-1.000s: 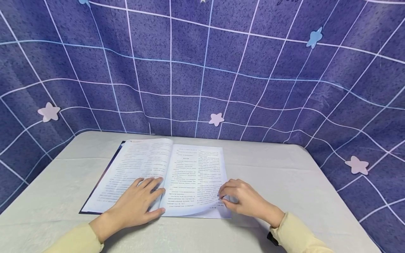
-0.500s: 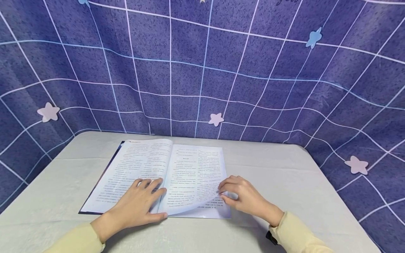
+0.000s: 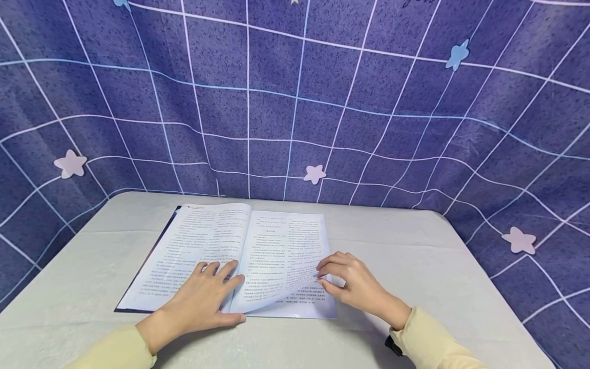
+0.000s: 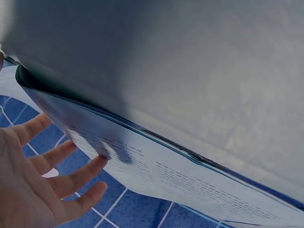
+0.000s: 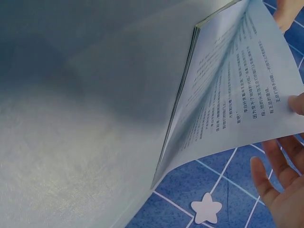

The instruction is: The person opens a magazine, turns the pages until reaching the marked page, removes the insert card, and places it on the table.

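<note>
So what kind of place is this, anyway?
Probably a curtained-off reading spot indoors: there's a pale-covered table, a blue star-patterned curtain behind it, and an open book lying on the table.

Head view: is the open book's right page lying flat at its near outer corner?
No, the right hand holds the page raised there, with the sheet beneath showing.

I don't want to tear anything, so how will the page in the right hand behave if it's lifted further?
Probably floppy: the page curves up from the book toward the right hand. It looks thin, so it's likely light and may crease or tear where pinched if pulled hard.
</note>
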Demonstrator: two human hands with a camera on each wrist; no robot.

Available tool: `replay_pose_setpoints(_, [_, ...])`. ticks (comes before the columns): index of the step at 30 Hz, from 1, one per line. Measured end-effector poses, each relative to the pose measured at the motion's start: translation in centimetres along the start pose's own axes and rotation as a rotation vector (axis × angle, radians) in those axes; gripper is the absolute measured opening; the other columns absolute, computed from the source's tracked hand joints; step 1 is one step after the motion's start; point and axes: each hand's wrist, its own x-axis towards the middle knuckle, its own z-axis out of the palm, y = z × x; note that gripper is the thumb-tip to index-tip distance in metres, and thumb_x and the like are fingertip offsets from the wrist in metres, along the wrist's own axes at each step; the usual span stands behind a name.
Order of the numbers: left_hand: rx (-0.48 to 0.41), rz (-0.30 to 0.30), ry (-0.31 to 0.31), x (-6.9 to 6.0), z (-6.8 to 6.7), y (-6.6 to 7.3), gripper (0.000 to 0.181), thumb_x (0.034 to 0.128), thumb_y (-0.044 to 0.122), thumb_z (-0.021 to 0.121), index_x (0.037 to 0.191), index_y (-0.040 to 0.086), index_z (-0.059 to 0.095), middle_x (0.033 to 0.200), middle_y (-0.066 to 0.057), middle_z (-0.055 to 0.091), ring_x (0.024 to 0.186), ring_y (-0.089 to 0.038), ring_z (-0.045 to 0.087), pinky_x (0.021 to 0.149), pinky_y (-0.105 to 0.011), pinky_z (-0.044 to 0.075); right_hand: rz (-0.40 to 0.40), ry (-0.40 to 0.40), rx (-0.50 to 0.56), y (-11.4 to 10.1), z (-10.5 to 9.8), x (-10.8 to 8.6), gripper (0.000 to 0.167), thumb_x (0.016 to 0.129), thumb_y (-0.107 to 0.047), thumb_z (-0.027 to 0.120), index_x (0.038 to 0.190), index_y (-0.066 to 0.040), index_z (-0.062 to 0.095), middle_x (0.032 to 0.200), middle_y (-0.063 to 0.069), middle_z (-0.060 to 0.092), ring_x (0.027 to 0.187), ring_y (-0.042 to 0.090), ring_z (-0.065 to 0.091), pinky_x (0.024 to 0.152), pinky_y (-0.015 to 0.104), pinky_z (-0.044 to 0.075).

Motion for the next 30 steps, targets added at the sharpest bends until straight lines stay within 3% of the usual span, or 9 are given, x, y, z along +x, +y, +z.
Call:
replay_pose_setpoints(21, [0.01, 0.002, 0.001, 0.04, -0.06, -0.11, 0.066, 0.0728, 0.074, 0.048, 0.113, 0.022, 0.06, 0.123, -0.008, 0.054, 0.101, -0.032, 0.054, 0.085, -0.05, 0.04, 0.014, 0.007, -0.009, -0.01, 0.02, -0.25, 0.007, 0.075, -0.015, 0.07, 0.082, -0.016, 0.068, 0.093, -0.006, 0.067, 0.088, 0.007, 0.059, 0.076, 0.027, 0.047])
replay_pose_setpoints(30, [0.013, 0.01, 0.005, 0.03, 0.18, -0.32, 0.063, 0.075, 0.072, 0.047, 0.112, 0.023, 0.06, 0.122, -0.007, 0.054, 0.101, -0.033, 0.055, 0.084, -0.05, 0.041, 0.042, 0.014, -0.009, 0.11, -0.12, -0.45, 0.021, 0.076, -0.016, 0.068, 0.096, -0.011, 0.066, 0.103, -0.001, 0.065, 0.097, 0.011, 0.059, 0.084, 0.031, 0.048])
